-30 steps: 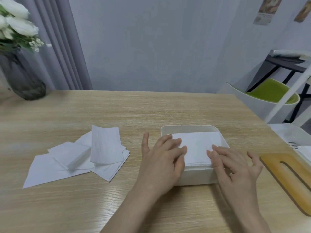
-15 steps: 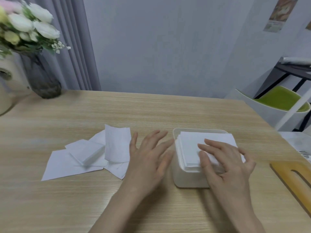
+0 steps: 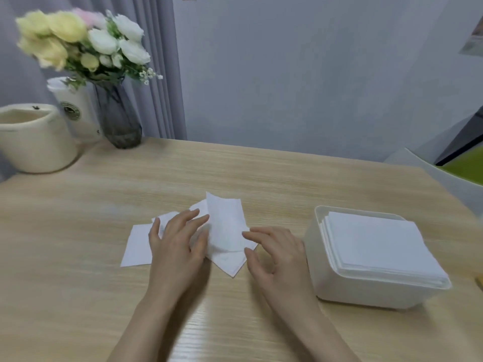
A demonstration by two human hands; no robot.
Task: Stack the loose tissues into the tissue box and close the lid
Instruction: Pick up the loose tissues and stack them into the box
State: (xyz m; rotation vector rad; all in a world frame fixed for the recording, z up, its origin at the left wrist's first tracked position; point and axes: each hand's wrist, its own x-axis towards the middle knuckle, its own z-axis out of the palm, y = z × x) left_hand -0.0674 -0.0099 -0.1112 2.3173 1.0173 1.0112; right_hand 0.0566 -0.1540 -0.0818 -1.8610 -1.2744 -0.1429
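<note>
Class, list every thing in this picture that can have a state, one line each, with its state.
Tissue box: lid off, filled to the rim with stacked tissues.
Loose tissues: scattered and overlapping on the table.
Left hand: open, fingers over the loose pile.
Right hand: open, fingertips at the pile's edge.
Vase: upright, holding flowers.
</note>
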